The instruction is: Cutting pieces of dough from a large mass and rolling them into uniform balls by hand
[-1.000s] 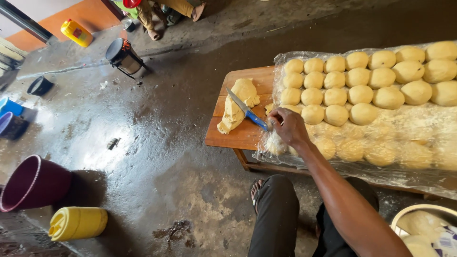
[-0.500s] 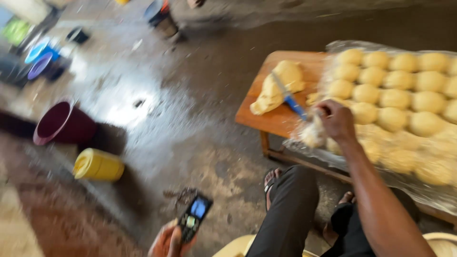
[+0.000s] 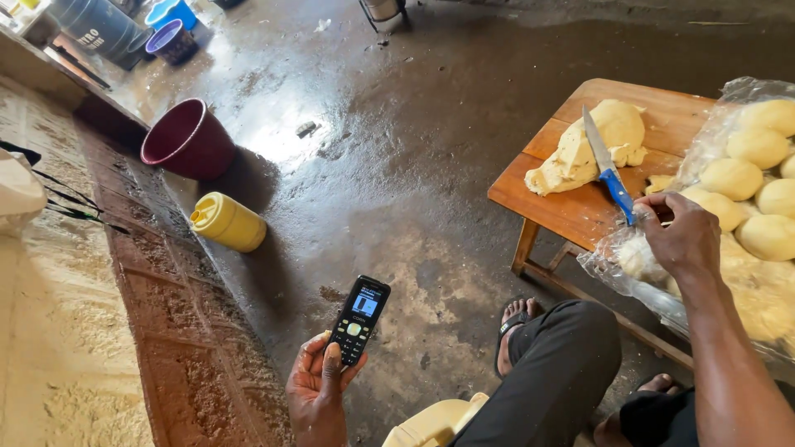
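My left hand point(image 3: 319, 385) holds a small black keypad phone point(image 3: 358, 319) low over the wet floor, its screen lit and my thumb on the keys. My right hand point(image 3: 683, 236) rests on the edge of the wooden table point(image 3: 571, 211) and grips the blue handle of a knife point(image 3: 609, 170). The blade lies across a lump of pale dough point(image 3: 592, 145). Rows of round dough balls point(image 3: 733, 178) lie on a clear plastic sheet point(image 3: 712, 141) to the right of my hand.
A maroon bucket point(image 3: 189, 138) and a yellow jerrycan point(image 3: 228, 222) on its side sit on the wet concrete floor by a brick kerb point(image 3: 157, 273). Blue and purple bowls point(image 3: 170, 33) and a dark drum point(image 3: 91, 25) stand far left. My sandalled foot point(image 3: 517, 327) is under the table.
The view has swung left and down. My left hand has come up into view with the phone. My right hand has stayed on the knife at the table edge.
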